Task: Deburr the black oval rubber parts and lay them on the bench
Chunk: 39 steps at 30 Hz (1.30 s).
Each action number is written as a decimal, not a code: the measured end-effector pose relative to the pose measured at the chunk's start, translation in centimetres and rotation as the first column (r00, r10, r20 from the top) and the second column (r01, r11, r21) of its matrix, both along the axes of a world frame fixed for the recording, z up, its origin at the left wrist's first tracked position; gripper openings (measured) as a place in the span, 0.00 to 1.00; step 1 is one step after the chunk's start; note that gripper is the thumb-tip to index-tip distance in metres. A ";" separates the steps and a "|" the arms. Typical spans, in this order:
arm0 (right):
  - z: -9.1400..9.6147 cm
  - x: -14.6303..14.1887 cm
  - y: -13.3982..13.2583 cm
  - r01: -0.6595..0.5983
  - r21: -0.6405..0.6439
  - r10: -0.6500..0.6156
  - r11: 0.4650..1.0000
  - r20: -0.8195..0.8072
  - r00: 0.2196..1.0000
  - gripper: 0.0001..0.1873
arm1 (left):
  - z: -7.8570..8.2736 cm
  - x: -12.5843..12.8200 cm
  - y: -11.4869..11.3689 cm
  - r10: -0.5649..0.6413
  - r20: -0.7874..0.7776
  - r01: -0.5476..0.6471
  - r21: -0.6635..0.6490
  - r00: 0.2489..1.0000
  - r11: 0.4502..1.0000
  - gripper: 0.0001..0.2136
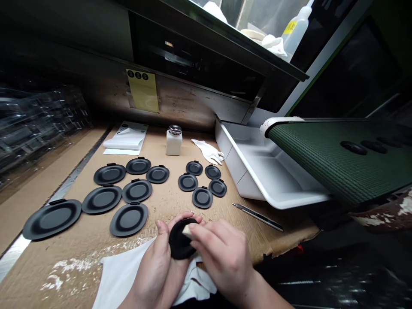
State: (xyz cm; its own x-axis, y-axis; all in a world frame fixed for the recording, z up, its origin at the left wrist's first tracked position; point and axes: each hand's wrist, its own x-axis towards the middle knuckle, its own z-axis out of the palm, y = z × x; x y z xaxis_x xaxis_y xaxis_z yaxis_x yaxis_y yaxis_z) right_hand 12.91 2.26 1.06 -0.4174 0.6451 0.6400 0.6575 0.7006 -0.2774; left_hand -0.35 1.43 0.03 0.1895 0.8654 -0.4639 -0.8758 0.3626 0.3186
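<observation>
My left hand (156,264) cups a black round lid-like part (176,243), its fingers wrapped behind the rim and the thumb at its left side. In a pinch, my right hand (227,253) grips a small off-white piece (187,231) and presses it against the face of that part. Below both hands lies a white cloth (120,274). Beyond them, larger black lids (129,219) with small tabs are laid out at the left. Several smaller black lids (202,197) sit in a group to the right.
A grey tray (246,171) stands at the right, beside a green conveyor belt (337,159) carrying dark parts. A cutter knife (257,216) lies near the cardboard's edge. Farther back are a white bottle (174,143), a glove (209,152) and papers (125,139). Clear plastic trays (38,124) are stacked left.
</observation>
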 end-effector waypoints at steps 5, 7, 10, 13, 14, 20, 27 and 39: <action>-0.5 -4.0 0.9 0.099 0.082 -0.103 0.992 0.044 0.994 0.11 | -0.1 0.1 -0.2 0.063 -0.012 -0.064 -0.007 0.998 0.998 0.14; -0.2 -4.4 1.5 0.079 0.042 -0.077 0.996 -0.027 0.997 0.10 | -0.1 0.1 -0.2 0.086 -0.007 -0.086 -0.017 0.996 0.996 0.13; 0.6 -3.2 1.6 0.053 -0.055 -0.065 0.997 -0.242 0.968 0.09 | -0.1 0.0 -0.1 0.087 0.041 -0.087 -0.003 0.995 0.996 0.16; 0.6 -1.6 0.8 0.080 -0.124 -0.113 0.989 -0.284 0.952 0.11 | 0.0 0.0 0.0 0.071 0.023 -0.071 -0.005 0.997 0.997 0.19; 0.4 -1.3 0.4 0.076 -0.144 -0.111 0.987 -0.254 0.961 0.11 | 0.1 0.0 0.0 0.065 0.010 -0.064 -0.009 0.998 0.998 0.20; -1.2 -3.0 -0.7 0.033 -0.166 -0.062 0.986 -0.176 0.982 0.10 | 0.0 0.0 -0.3 0.048 -0.063 -0.044 0.063 0.997 0.997 0.22; -0.4 -1.2 -1.6 -0.087 -0.117 0.097 0.989 0.085 0.992 0.10 | -0.2 0.0 -0.5 0.029 -0.167 -0.010 0.113 0.986 0.994 0.21; 0.9 1.5 0.8 -0.065 0.156 0.032 0.986 0.210 0.977 0.12 | -0.2 0.4 -0.2 0.017 -0.147 0.011 0.185 0.989 0.983 0.19</action>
State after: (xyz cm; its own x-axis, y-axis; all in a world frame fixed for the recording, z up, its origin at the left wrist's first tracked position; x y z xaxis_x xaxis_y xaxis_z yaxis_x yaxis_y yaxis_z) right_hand 14.39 3.08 1.93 -0.5792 0.5160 0.6311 0.6527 0.7574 -0.0203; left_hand 0.08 1.23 -0.15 0.1283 0.9392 -0.3186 -0.8154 0.2828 0.5051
